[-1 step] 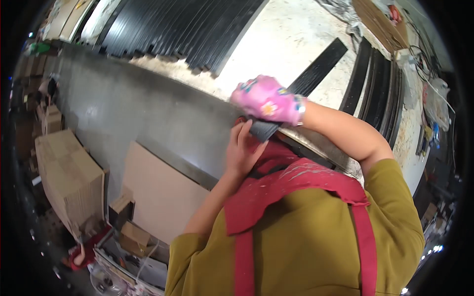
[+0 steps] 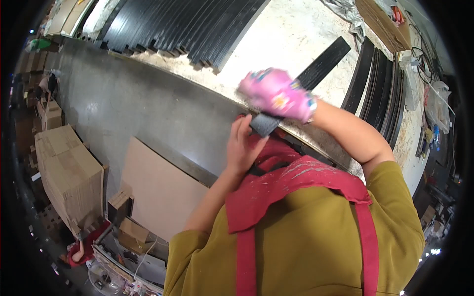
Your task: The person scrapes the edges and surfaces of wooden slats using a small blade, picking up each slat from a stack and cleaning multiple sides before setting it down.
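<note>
A long black strip (image 2: 323, 61) with a grained face lies slantwise over the bench's near edge. Its near end is between the thumb and fingers of my bare left hand (image 2: 242, 148). Above that end my right hand (image 2: 276, 93), in a pink flowered glove, rests across the strip and covers its middle part. The gloved fingers are smeared by motion and partly hidden, so their grip does not show. Something small and red peeks out beside my left fingertips, too covered to name.
Many black strips (image 2: 182, 29) lie side by side on the pale bench (image 2: 266, 39); more strips (image 2: 377, 93) are at its right. An open carton (image 2: 380, 24) stands behind those. Cardboard boxes (image 2: 69, 172) and a brown board (image 2: 158, 172) stand at the left. Another person (image 2: 47, 86) is far left.
My gloved right hand has slid a little to the right and away along the strip. The left hand stays at the strip's near end. The whole view has shifted slightly.
</note>
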A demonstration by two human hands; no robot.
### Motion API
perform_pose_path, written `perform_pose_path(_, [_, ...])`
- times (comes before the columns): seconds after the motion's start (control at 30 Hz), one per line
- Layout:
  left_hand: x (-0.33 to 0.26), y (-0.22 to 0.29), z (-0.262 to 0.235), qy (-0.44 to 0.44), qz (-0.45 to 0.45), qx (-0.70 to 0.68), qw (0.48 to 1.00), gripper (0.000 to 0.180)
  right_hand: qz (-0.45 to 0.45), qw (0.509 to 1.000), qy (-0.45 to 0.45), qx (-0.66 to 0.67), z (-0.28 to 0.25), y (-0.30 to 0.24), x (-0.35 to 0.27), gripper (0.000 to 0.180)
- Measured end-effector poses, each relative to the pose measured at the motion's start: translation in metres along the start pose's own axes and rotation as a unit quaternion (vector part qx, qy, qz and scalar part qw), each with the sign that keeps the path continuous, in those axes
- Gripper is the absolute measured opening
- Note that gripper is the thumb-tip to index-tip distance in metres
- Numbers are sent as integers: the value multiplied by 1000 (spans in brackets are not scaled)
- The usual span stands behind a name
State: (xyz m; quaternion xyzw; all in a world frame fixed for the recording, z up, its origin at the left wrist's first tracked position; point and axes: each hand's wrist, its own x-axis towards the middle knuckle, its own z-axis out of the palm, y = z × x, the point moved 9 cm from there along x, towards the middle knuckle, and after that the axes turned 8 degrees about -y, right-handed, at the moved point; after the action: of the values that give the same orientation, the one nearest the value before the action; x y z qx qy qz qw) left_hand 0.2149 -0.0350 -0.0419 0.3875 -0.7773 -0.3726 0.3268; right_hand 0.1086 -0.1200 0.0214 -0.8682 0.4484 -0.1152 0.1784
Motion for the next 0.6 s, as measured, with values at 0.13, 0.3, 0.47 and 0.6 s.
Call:
perform_pose_path(0.13, [13,4,-11,27,1,97,995,88,269,960,71,-29,-58,89,-61,13])
perform_pose_path(0.3, [21,-4,-5,25,17,66,997,89,279,949,-67,-131,19,57,-91,11])
perform_pose_path(0.47, [17,-7,-9,17,25,71,997,92,153,981,29,115,6,-7,-79,8])
perform_pose_path(0.6, [17,-6,-7,22,13,56,998,92,260,961,26,92,16,57,-101,8])
